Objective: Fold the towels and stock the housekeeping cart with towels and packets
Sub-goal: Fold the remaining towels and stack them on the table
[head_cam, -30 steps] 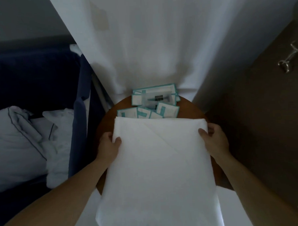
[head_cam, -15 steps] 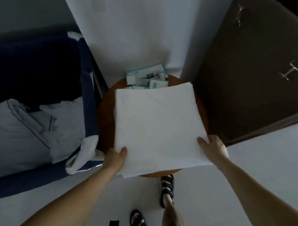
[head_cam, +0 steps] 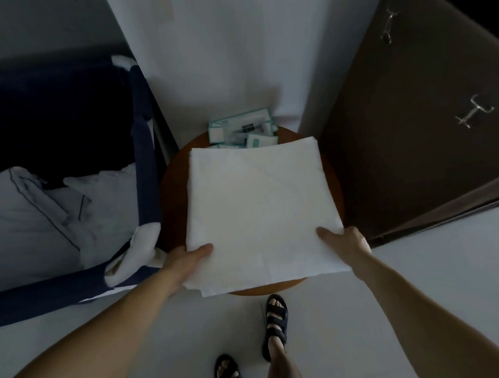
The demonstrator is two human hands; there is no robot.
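Here, a bed (head_cam: pixel 43 215) fills the left, just beside a small round wooden tabletop (head_cam: pixel 173 198). The left hand (head_cam: pixel 187 257) pinches the near left corner of a folded white towel (head_cam: pixel 260 211), thumb on top, arm stretched forward. The towel lies flat on the tabletop, probably held square for another fold. Teal-edged packets (head_cam: pixel 243 132) lie just behind it. The right hand (head_cam: pixel 346 240) pinches the near right corner the same way.

Folded towel (head_cam: pixel 260 211) hiding most of the round bench (head_cam: pixel 172 192), packets (head_cam: pixel 241 130) half behind its far edge, their print unreadable, fingers of left hand (head_cam: pixel 185 258) and right hand (head_cam: pixel 346 241) tucked beneath it
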